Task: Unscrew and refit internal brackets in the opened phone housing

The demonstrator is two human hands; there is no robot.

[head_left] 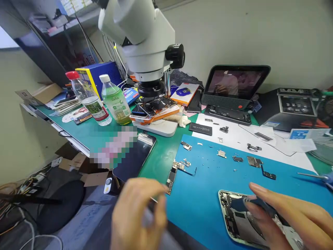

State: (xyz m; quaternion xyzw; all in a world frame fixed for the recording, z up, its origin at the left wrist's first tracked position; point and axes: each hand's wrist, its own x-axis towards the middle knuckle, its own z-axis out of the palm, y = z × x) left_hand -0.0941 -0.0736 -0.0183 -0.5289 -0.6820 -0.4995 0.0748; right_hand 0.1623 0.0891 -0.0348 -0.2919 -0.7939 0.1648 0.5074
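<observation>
The right hand [291,218] gripped a dark tool [249,204] over the opened silver phone shell [234,222] on the blue mat [208,187]; the blurred left hand [137,215] pinched something unclear, a green logic board [171,178] just beside it

An opened phone shell [239,222] lies flat on the blue mat, insides bared; a dark slim tool [256,205] angles across it.

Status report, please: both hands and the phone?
Right hand grips dark tool over opened phone. Left hand pinches something thin. Logic board lies between.
</observation>
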